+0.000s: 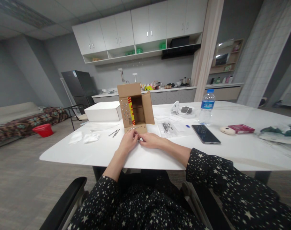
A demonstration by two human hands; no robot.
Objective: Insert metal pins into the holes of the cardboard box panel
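An open cardboard box [145, 110] stands on its side, its flaps spread and its opening toward me. Small pale bits dot its left flap [124, 111] and a row of them lies along the lower flap [142, 129]. At the near edge of that lower flap, my left hand [129, 140] is closed, its fingers bent together. My right hand [149, 140] meets it from the right, fingertips pressed together. Anything between the fingers is too small to make out. Two thin metal tools like tweezers [116, 133] lie left of the box.
A white box [103, 111] and crumpled white tissues [91, 138] are on the left. To the right lie plastic packets [170, 128], a phone [205, 134], a water bottle [207, 108], a cream-coloured oval item [227, 130] and a dark red box [241, 129]. A white device [183, 110] with a cable sits behind.
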